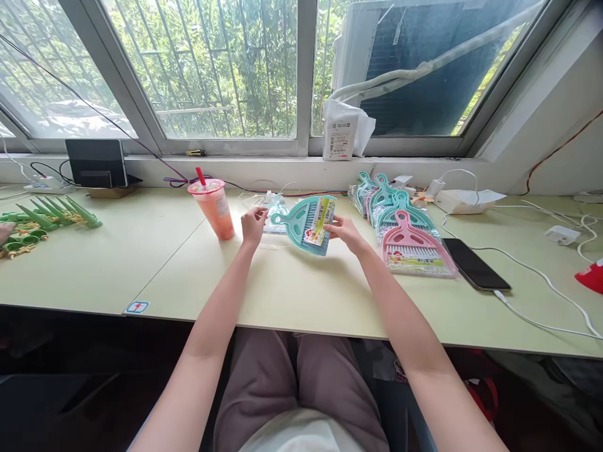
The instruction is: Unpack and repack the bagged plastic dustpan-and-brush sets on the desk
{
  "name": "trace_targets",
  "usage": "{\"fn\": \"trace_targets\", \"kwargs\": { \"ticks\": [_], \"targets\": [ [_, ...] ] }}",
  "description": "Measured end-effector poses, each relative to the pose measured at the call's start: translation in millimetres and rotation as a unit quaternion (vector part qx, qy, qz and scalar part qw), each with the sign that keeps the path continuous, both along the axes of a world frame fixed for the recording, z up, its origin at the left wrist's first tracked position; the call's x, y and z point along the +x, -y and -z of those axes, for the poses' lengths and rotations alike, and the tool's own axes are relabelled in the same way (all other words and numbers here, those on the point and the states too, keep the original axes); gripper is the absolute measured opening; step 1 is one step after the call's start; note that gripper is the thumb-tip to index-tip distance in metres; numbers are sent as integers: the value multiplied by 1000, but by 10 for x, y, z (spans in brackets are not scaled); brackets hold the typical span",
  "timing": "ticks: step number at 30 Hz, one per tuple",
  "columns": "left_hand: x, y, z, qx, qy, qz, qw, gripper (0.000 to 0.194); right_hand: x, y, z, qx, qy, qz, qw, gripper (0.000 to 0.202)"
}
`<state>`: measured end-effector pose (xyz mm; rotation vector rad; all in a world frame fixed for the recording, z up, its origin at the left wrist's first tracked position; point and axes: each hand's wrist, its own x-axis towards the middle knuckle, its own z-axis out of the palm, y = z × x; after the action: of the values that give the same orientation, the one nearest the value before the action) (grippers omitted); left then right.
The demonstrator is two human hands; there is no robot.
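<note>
A teal mini dustpan (296, 227) with a small brush laid in it is held tilted above the table, its handle to the left. A yellow printed label (320, 221) covers part of the brush. My right hand (346, 233) grips the wide, bristle end between thumb and fingers. Close to the handle's tip, my left hand (254, 226) is closed in a pinch; what it holds, if anything, is too small to make out. Behind the handle lie clear plastic wrapping (274, 204) and a pale, flat packet, partly hidden by the dustpan.
Several wrapped teal dustpan sets (400, 204) and a pink one (414, 248) lie at right, beside a phone (475, 263) on a cable. A drink cup (214, 210) with a red straw stands left. Green plastic pieces (56, 213) and another person's hand (5, 232) are far left.
</note>
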<state>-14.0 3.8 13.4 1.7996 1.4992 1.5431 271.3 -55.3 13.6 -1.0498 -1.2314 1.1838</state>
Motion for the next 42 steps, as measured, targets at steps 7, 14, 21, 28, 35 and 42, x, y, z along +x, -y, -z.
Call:
{"fn": "trace_targets", "kwargs": {
  "ticks": [7, 14, 21, 28, 35, 42],
  "targets": [
    [206, 133, -17, 33, -98, 33, 994, 27, -135, 73, 5, 18, -13, -57, 998, 42],
    [161, 178, -88, 55, -123, -68, 989, 28, -7, 67, 5, 16, 2, -92, 996, 50],
    [203, 266, -137, 57, -156, -124, 978, 33, 79, 86, 31, 15, 25, -129, 991, 48],
    [399, 395, -85, 61, -216, 13, 974, 43, -182, 62, 147, 3, -24, -94, 995, 55],
    [318, 494, -233, 126, -133, -212, 960, 44, -242, 2, 206, 17, -106, -8, 994, 55],
    [325, 239, -103, 6, 87, -125, 988, 67, -190, -46, 229, 32, -150, 63, 986, 55]
  ]
}}
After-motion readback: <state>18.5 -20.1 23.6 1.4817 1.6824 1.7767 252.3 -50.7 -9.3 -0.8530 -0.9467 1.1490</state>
